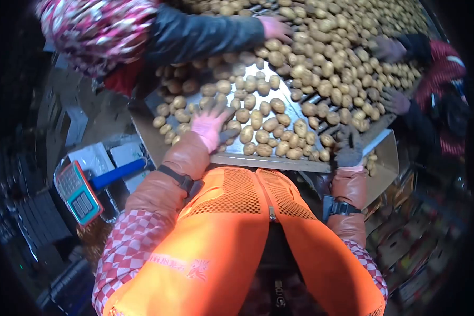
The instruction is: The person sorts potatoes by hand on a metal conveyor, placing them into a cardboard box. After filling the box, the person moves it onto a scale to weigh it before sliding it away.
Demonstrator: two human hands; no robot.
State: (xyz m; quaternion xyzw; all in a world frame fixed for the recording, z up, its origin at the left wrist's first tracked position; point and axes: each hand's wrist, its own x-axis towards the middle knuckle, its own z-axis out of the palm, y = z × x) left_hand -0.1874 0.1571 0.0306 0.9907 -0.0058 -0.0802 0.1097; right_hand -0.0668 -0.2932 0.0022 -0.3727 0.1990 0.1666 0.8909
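Observation:
My left hand (211,124), in a pink glove with greyish fingers, lies spread over potatoes (246,134) on a shiny metal tray (271,87). Its fingers are stretched apart and touch the potatoes around them; none is gripped. At the tray's right front corner is my right hand (348,147), in a grey-smeared glove. Its fingers point away from me and look extended, slightly blurred. A potato (327,140) lies just left of it, and more small potatoes (372,161) sit in a chute to its right.
A large potato heap (347,63) covers the sorting surface beyond the tray. A co-worker's gloved hand (275,29) reaches in from the upper left. Two gloved hands (396,101) are at the right side. A digital scale (79,194) stands at left.

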